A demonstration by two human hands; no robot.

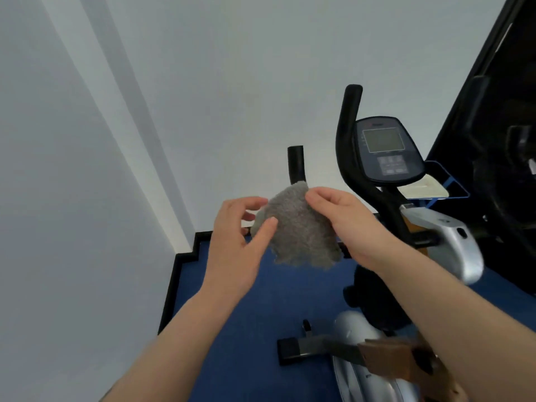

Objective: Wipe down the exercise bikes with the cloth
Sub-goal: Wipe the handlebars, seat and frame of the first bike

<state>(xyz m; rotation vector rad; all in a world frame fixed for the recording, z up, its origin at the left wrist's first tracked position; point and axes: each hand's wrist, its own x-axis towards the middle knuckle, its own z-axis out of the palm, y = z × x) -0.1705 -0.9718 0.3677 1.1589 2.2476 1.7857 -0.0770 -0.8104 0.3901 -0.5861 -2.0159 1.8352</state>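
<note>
Hanging downward, cloth (298, 227) pinched by right hand (345, 219).

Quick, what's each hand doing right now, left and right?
Left hand: fingers relaxed and open, thumb touching the grey cloth, not gripping it.
Right hand: fingers pinch the cloth's upper edge, holding it up.
</note>
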